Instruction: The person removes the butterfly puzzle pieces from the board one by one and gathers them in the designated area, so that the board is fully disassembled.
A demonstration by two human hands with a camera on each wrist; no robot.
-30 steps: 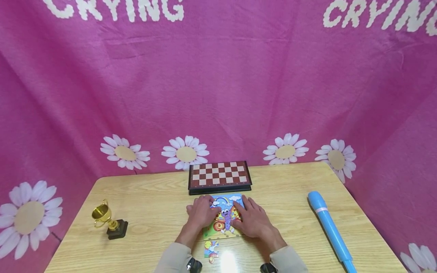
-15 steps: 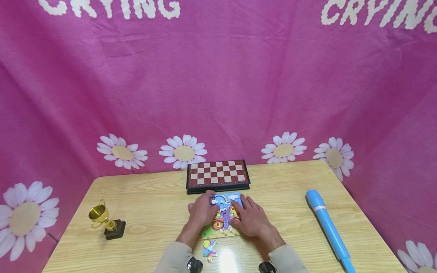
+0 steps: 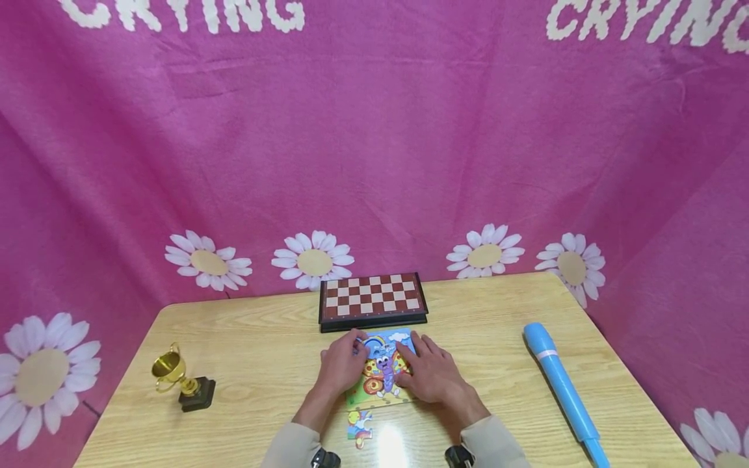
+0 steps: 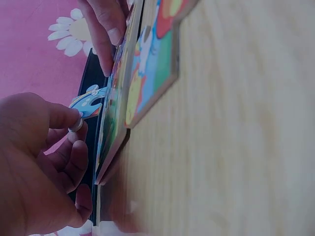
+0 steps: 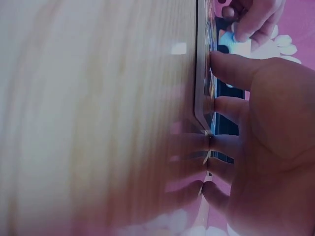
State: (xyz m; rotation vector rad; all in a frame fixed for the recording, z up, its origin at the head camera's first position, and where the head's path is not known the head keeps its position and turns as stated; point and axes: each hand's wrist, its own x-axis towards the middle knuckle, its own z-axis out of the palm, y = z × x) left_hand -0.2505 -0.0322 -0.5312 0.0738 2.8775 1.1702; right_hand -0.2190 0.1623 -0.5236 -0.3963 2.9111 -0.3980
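Note:
A jigsaw puzzle (image 3: 374,398) with a purple butterfly picture lies on the table in its tray. My left hand (image 3: 341,365) is at its upper left and pinches a blue puzzle piece (image 4: 87,104) with a rainbow stripe between thumb and finger. In the left wrist view this piece is tilted and raised at its near side; its far end is close to the puzzle surface, contact unclear. My right hand (image 3: 435,376) rests at the puzzle's right side, thumb and index finger touching the picture, the other fingers (image 5: 220,196) on the table beside it. Below the puzzle lies another loose piece (image 3: 358,426).
Behind the puzzle stands a folded chessboard case (image 3: 374,298). A gold trophy cup (image 3: 190,387) on a dark base is at the left. A long blue tube (image 3: 562,390) lies along the right side. Pink cloth (image 3: 386,143) with daisies hangs behind the table.
My left hand has drawn back slightly to the left, and the rainbow piece has shifted and tilted in its fingers. The right hand stays at the puzzle's right side.

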